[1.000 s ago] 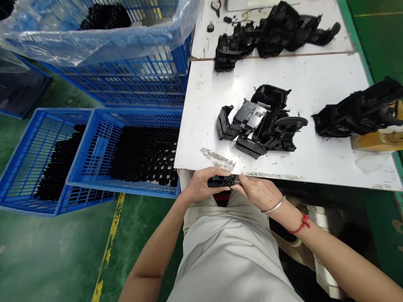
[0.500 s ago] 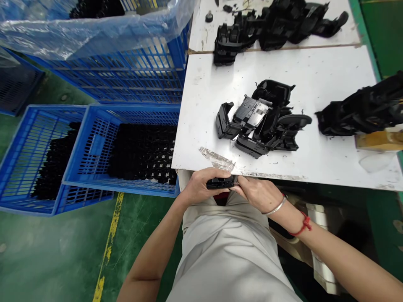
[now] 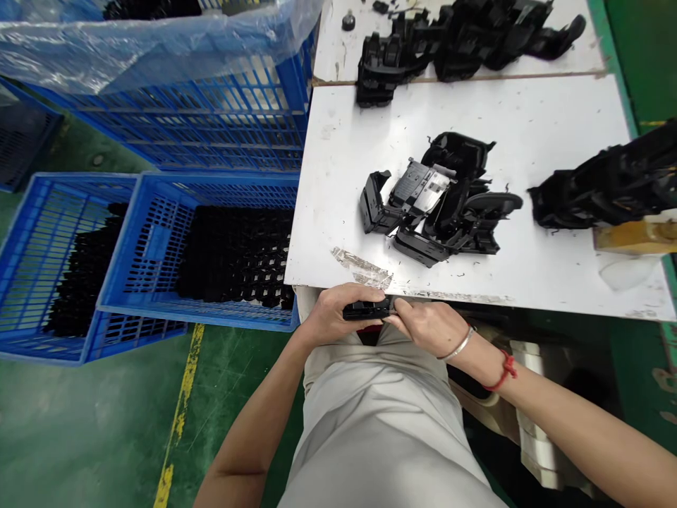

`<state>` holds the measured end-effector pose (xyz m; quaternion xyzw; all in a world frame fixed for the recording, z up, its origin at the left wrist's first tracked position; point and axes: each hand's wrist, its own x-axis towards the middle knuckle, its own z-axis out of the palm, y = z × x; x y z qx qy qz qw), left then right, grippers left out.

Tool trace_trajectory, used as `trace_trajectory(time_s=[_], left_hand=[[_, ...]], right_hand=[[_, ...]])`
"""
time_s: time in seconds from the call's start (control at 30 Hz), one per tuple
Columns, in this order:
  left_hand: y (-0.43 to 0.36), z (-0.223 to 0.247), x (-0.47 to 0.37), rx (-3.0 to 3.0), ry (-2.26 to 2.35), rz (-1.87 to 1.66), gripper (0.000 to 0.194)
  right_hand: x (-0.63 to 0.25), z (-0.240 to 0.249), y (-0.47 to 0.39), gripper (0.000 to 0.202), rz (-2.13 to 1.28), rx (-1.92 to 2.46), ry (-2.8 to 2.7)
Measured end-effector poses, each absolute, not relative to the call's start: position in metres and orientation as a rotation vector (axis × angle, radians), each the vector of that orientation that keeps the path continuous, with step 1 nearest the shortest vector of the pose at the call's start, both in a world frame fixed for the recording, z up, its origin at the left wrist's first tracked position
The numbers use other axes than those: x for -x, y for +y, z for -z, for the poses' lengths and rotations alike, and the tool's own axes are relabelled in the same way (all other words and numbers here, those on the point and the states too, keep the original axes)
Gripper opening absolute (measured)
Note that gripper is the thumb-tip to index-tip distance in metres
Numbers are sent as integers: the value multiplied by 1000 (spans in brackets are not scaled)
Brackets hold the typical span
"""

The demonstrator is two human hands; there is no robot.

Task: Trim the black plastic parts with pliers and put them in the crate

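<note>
At left, blue lattice plastic crates (image 3: 157,242) hold packed black plastic parts (image 3: 227,254). The left hand (image 3: 333,312) pinches a small oblong black plastic piece (image 3: 364,310) between thumb and fingers, just beside the near edge of the flat white desk (image 3: 325,204). The right hand (image 3: 431,328) brings its fingertips to the piece's right end; whether they pinch it, I cannot tell. A heap of black moulded components (image 3: 444,236) lies beyond.
</note>
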<state>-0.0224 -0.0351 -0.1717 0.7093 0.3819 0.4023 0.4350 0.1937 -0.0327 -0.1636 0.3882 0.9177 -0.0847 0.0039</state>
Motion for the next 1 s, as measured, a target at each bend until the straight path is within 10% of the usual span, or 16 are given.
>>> trace_trajectory(time_s=[1.0], left_hand=[[-34,176,24,-1864,865,-1041,30]], right_hand=[[-190,160,-32,55,360,-1196,2659]])
